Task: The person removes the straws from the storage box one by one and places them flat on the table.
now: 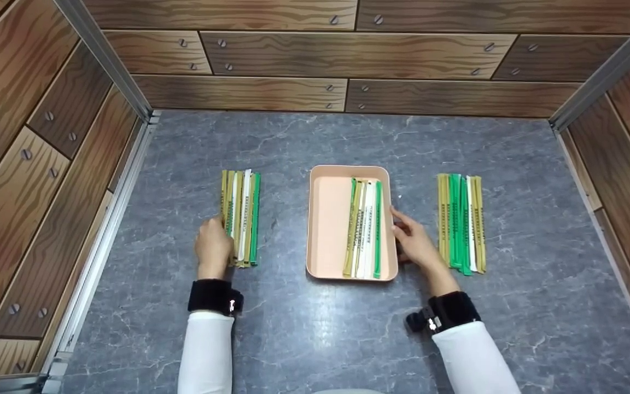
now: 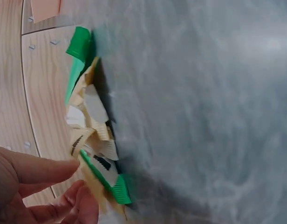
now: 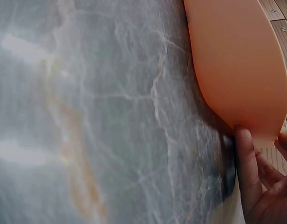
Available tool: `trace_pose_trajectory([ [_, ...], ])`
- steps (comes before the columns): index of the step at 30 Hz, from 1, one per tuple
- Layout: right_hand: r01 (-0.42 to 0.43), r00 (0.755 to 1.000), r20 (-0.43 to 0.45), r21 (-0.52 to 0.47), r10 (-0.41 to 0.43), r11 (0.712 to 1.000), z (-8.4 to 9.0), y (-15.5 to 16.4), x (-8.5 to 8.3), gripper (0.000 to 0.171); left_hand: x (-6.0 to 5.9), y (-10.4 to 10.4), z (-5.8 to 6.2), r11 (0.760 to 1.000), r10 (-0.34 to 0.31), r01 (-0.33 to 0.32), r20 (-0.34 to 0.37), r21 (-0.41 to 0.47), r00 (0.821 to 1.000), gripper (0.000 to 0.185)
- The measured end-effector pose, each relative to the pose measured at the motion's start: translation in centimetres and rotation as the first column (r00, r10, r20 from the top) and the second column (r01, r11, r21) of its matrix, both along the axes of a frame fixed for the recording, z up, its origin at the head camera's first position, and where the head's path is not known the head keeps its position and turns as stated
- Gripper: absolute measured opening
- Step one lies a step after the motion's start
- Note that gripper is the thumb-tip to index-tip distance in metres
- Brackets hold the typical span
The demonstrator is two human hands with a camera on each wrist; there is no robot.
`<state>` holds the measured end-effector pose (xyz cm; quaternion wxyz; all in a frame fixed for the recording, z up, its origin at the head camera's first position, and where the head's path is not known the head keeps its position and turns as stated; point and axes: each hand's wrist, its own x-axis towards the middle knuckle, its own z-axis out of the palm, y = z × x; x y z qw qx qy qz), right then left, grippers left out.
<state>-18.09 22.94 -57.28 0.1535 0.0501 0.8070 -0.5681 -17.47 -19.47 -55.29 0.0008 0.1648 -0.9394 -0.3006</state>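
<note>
At the left, my left hand (image 1: 214,246) is on the outer edge of a row of long, thin stick packets (image 1: 245,219), gold, white and green. In the left wrist view its thumb and fingers pinch a gold stick packet (image 2: 93,184) at the near side of the bunch. Between the hands lies a peach rectangular tray (image 1: 326,230) with gold, white and green stick packets (image 1: 367,230) along its right half. My right hand (image 1: 416,241) touches the tray's right wall from outside, fingers extended; in the right wrist view its fingertips (image 3: 243,135) meet the wall near one corner.
Another row of gold, green and white stick packets (image 1: 461,224) lies right of my right hand. Everything stands on a grey marbled tabletop (image 1: 320,328). Wood-patterned walls (image 1: 342,93) with metal corner rails enclose the back and both sides.
</note>
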Motion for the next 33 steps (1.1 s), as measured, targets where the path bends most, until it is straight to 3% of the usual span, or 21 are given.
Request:
trace_pose_trajectory([
  [5,-0.008,1.0,-0.004,-0.025,0.008,1.0,0.1,0.0,0.0,0.053,0.1,1.0,1.1,1.0,-0.012,0.012,-0.048,0.001,0.999,0.036],
  [9,-0.009,1.0,-0.026,-0.015,0.008,1.0,0.0,0.1,0.0,0.053,0.2,3.5,2.2,0.992,-0.123,0.125,-0.142,0.005,0.982,0.039],
  [11,-0.004,1.0,-0.025,-0.007,0.004,1.0,0.0,0.1,-0.1,0.052,0.3,5.2,2.5,0.975,-0.214,0.221,-0.206,0.012,0.955,0.041],
  [14,-0.007,1.0,-0.017,0.005,0.007,1.0,0.0,0.1,0.0,0.053,0.4,8.0,2.5,0.93,-0.358,0.367,-0.281,-0.022,0.89,0.039],
  [16,-0.003,1.0,-0.007,0.005,0.003,1.0,0.0,0.1,0.0,0.053,0.6,10.1,2.5,0.892,-0.439,0.45,-0.288,-0.032,0.851,0.038],
  [19,-0.006,1.0,-0.01,-0.002,0.006,1.0,0.1,0.0,0.0,0.053,1.0,13.0,2.5,0.834,-0.541,0.55,-0.236,-0.032,0.807,0.039],
  [24,-0.007,1.0,-0.03,-0.012,0.007,1.0,0.1,0.0,0.0,0.053,1.3,16.6,2.3,0.765,-0.644,0.641,-0.098,-0.059,0.759,0.043],
  [29,-0.003,1.0,-0.027,-0.019,0.002,1.0,0.0,0.0,0.1,0.052,1.2,18.3,1.6,0.712,-0.694,0.686,0.001,-0.151,0.72,0.042],
  [33,0.005,1.0,-0.026,-0.041,-0.006,0.999,0.0,0.0,0.1,0.053,1.1,19.0,1.2,0.664,-0.728,0.727,0.073,-0.175,0.682,0.036],
])
